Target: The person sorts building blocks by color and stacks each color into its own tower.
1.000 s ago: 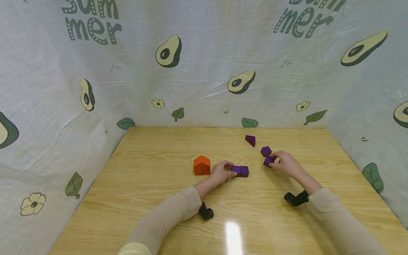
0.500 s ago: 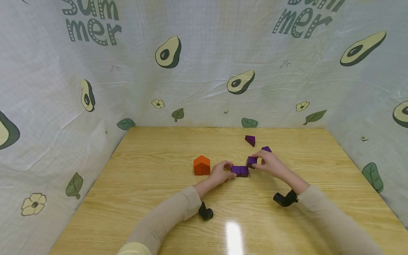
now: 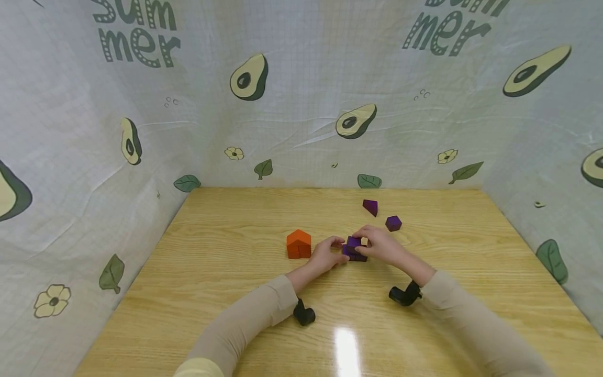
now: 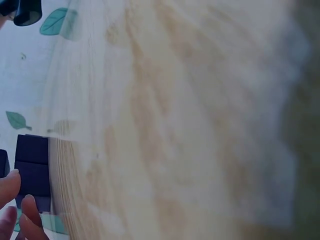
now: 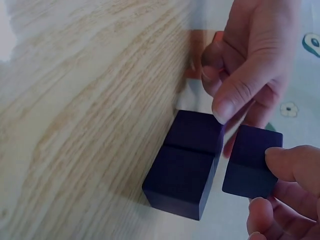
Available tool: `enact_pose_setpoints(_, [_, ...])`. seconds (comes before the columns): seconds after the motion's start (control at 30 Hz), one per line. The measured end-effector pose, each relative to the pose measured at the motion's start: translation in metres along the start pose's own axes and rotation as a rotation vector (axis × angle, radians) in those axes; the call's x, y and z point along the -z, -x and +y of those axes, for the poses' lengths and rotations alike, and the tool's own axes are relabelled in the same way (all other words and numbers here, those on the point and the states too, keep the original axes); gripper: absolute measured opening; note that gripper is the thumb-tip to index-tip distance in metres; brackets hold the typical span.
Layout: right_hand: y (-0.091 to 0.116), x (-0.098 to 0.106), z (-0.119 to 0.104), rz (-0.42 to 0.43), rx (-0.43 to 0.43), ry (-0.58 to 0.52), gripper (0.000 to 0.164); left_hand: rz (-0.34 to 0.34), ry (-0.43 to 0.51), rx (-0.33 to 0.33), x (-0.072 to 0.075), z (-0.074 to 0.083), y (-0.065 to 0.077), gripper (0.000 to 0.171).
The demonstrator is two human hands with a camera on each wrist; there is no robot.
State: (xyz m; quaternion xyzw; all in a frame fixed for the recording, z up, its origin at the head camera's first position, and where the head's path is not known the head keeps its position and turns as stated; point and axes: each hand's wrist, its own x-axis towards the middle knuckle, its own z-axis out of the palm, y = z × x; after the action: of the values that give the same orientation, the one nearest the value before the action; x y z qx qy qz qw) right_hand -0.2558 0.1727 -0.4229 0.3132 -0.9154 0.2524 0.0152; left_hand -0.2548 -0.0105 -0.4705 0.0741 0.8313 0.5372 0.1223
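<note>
Two purple cubes [image 5: 176, 167] stand side by side on the table, their faces meeting. My left hand [image 3: 325, 256] holds the left cube of the pair, thumb on the near side and fingers on the far side. In the right wrist view the left thumb [image 5: 235, 100] lies at that cube's upper corner. Between thumb and fingers my right hand [image 3: 383, 246] pinches a third purple cube [image 5: 252, 162]. That cube is over the pair in the head view, hiding part of their tops.
An orange house-shaped group of blocks [image 3: 299, 245] stands left of the left hand. Behind the right hand lie a purple pentagonal block [image 3: 393, 223] and a purple wedge-like block [image 3: 370, 207]. Printed cloth [image 3: 301, 104] surrounds the wooden table [image 3: 226, 225] at the back and sides.
My right hand has carried the third purple cube leftward from beside the pentagonal block to over the pair. The left hand has stayed at the pair.
</note>
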Motion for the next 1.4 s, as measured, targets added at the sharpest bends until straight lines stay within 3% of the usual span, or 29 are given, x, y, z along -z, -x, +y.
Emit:
enact_pose_setpoints(0.27, [-0.002,-0.005,-0.005,-0.005,-0.003,-0.003,0.026,0.021,-0.052,-0.055,0.0,-0.001,0.0,0.041])
enact_pose_setpoints(0.83, [-0.005,-0.009,-0.004,-0.026,-0.017,-0.004,0.029,0.019,-0.033,-0.124,0.006,0.003,0.004,0.033])
enact_pose_setpoints(1.03, [-0.005,-0.009,0.004,-0.058,-0.076,-0.027,0.036,0.009,-0.02,-0.08,0.006,0.002,0.001,0.036])
enact_pose_setpoints(1.27, [-0.003,-0.015,0.013,-0.111,-0.164,-0.001,0.04,0.022,-0.02,-0.088,0.006,0.002,0.0,0.04])
enact_pose_setpoints(1.4, [-0.003,-0.018,0.015,-0.107,-0.17,-0.003,0.04,0.008,0.008,-0.087,0.007,0.003,0.001,0.043])
